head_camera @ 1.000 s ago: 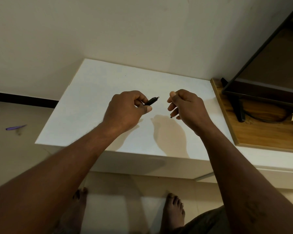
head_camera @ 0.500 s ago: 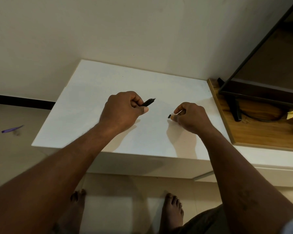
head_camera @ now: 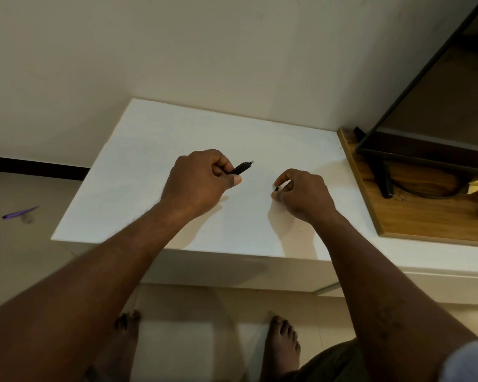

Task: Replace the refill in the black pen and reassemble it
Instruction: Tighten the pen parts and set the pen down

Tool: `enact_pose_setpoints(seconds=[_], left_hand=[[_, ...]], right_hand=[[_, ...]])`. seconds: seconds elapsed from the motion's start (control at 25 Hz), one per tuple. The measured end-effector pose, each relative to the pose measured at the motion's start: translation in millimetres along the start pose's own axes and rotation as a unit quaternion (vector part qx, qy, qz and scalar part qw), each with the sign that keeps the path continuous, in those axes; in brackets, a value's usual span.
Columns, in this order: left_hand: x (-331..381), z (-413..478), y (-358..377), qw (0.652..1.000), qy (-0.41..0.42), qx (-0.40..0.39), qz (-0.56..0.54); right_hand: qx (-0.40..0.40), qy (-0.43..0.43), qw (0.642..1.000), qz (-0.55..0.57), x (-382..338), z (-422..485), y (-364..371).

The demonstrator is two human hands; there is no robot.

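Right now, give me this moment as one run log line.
left grip: holds black pen body | right grip: pinches small black part, low over white table | pen: not yet reassembled

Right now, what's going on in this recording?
A person stands at a white table, working on a pen that is in pieces. The left hand grips the black pen barrel, with one end poking out toward the right. The right hand is low over the tabletop, its fingers pinching a small dark part. What that part is can't be made out. The two pieces are apart, so the pen isn't reassembled yet.
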State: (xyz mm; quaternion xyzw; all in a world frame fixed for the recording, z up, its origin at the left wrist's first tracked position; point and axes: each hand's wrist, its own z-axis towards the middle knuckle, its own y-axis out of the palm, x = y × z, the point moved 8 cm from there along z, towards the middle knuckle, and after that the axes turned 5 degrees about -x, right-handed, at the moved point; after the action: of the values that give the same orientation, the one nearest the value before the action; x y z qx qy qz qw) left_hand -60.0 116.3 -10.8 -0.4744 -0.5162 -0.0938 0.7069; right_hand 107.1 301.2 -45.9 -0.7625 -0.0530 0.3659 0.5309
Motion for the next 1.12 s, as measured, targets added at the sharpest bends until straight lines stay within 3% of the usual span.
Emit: enact_pose_setpoints(seconds=[0.32, 0.44, 0.56, 0.68, 0.96, 1.12], left_hand=[[0, -1, -2, 1.000, -0.003, -0.001, -0.010], [0, 0, -5, 1.000, -0.003, 0.003, -0.016], [0, 1, -6, 1.000, -0.002, 0.009, -0.020], [0, 2, -7, 1.000, 0.001, 0.011, -0.026], [6, 0, -7, 0.999, 0.029, 0.019, -0.029], [10, -2, -14, 0.998, 0.043, 0.037, -0.032]], right_hand=[[0.016, -0.001, 1.000, -0.011, -6, -4, -2], [0.038, -0.010, 0.990, 0.138, -13, -5, -17], [0.003, -0.002, 0.914, 0.407, -21, -8, -28], [-0.038, 0.003, 0.842, 0.538, -27, -12, -28], [-0.059, 0.023, 0.813, 0.578, -28, -14, -23], [-0.061, 0.009, 0.826, 0.560, -30, -15, -24]])
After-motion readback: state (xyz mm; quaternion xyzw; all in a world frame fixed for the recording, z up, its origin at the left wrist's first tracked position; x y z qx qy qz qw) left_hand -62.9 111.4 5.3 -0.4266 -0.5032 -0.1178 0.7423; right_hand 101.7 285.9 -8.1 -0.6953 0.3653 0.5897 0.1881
